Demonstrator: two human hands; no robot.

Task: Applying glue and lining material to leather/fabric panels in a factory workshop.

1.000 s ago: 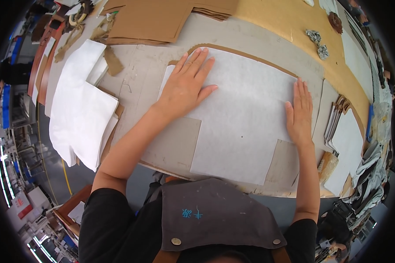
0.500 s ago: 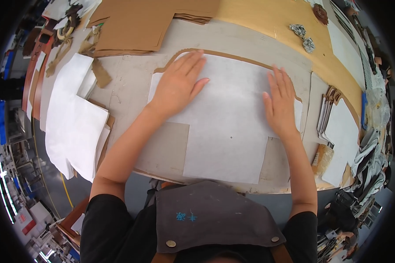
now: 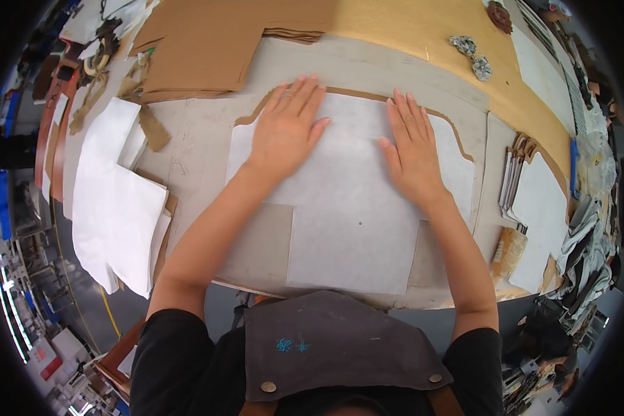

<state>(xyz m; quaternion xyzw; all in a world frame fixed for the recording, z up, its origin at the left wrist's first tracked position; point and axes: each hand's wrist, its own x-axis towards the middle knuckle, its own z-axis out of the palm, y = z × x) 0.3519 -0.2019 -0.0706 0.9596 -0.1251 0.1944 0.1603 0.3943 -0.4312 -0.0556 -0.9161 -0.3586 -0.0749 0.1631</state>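
A white T-shaped sheet [image 3: 353, 249] lies on the worktable, with a brown piece [image 3: 353, 91] showing along its curved far edge. My left hand [image 3: 288, 128] rests flat on the sheet's upper left, fingertips at that brown edge, fingers extended. My right hand [image 3: 412, 149] lies flat on the upper right part of the sheet, fingers stretched out near the brown border. Neither hand grips anything.
A stack of brown sheets [image 3: 187, 48] is at the back left, folded white pieces [image 3: 114, 215] at left, gold-coloured sheeting [image 3: 402, 24] behind with crumpled silvery lumps [image 3: 482, 68]. Right of me are metal tools [image 3: 512, 180], a tan block [image 3: 507, 249] and white pieces [image 3: 541, 208].
My right hand has slid leftward from the sheet's right edge toward its middle. My left hand stays flat. The table scene has shifted slightly left in view, its left part also lower.
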